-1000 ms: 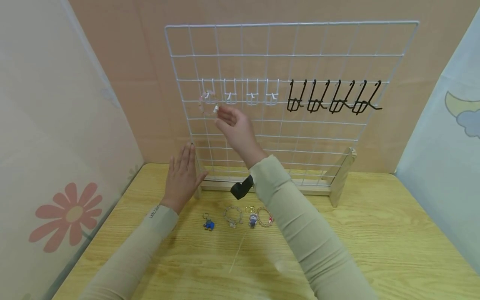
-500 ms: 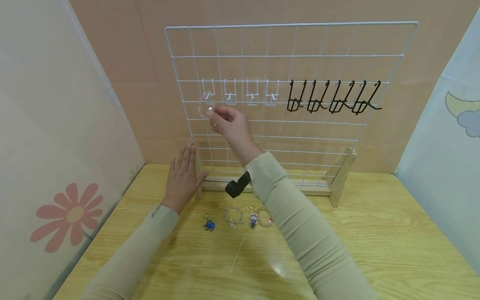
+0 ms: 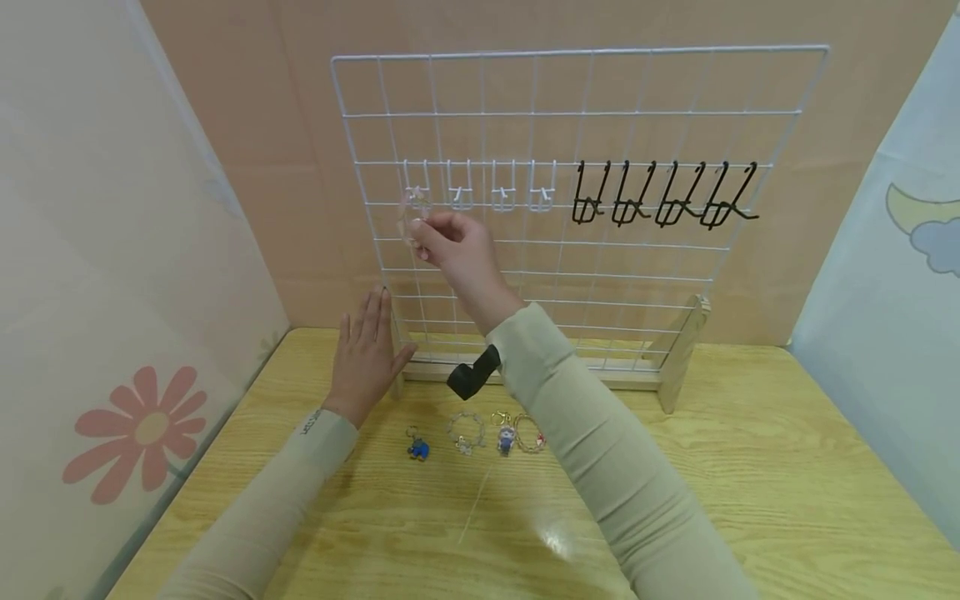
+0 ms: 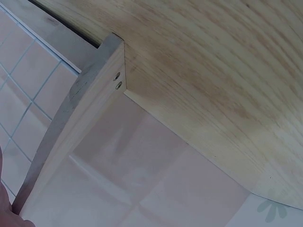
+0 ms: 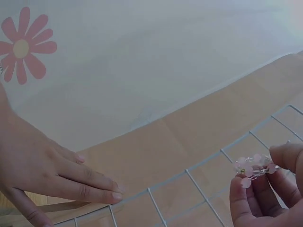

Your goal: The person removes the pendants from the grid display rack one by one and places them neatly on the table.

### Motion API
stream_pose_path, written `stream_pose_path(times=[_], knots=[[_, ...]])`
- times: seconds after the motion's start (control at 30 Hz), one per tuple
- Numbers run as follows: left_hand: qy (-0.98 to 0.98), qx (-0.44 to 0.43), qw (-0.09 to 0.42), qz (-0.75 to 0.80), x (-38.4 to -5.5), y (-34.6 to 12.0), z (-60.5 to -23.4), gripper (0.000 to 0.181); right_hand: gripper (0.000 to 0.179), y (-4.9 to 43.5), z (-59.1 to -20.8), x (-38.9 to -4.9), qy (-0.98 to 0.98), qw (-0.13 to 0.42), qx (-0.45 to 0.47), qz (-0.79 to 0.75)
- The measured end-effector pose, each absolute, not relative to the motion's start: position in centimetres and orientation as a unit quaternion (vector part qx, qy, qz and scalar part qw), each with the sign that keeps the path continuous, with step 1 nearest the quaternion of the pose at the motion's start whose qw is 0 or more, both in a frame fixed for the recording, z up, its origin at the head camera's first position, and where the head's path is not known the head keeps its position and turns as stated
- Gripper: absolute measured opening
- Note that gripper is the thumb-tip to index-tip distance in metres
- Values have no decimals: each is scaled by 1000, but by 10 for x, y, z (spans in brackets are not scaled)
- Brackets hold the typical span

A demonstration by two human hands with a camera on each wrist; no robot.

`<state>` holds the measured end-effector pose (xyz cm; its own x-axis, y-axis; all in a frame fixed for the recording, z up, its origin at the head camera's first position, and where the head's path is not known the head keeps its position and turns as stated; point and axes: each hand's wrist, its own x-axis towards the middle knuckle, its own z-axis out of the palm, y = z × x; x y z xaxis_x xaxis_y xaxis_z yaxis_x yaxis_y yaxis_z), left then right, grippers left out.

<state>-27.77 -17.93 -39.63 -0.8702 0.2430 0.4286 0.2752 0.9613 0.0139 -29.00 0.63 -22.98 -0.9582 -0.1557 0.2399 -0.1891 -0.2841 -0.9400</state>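
My right hand [image 3: 468, 258] pinches a bracelet of pink and clear beads [image 5: 246, 171] between thumb and fingers. In the head view the bracelet's upper part overlaps the leftmost white hook [image 3: 406, 173]; whether it hangs on the prong, I cannot tell. The hook sits on a white wire grid [image 3: 585, 52]. My left hand [image 3: 362, 358] rests with straight fingers against the grid's left edge, by the wooden foot [image 4: 71, 111]. In the right wrist view its fingertips touch the wire frame.
Several white hooks and black hooks [image 3: 585, 208] hang along one wire. On the wooden table [image 3: 787, 483] lie a blue figure keychain [image 3: 418, 451], a pale beaded bracelet [image 3: 451, 431], a purple figure keychain [image 3: 506, 442] and a pinkish bracelet [image 3: 530, 450].
My right hand has shifted slightly left and down, and its thumb and fingers have moved from the bracelet's charm to a hold further along the beads. The left hand stays put.
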Motion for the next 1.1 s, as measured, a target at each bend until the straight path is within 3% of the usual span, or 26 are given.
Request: stream_pose_path(times=[0.57,1.1], knots=[[-968,-133,207,-44,-279,-180,-398,96,14,18,-221,-274,-574,43,160,802],[-967,-134,214,-43,-278,-179,-396,98,15,27,-223,-263,-603,36,186,775]])
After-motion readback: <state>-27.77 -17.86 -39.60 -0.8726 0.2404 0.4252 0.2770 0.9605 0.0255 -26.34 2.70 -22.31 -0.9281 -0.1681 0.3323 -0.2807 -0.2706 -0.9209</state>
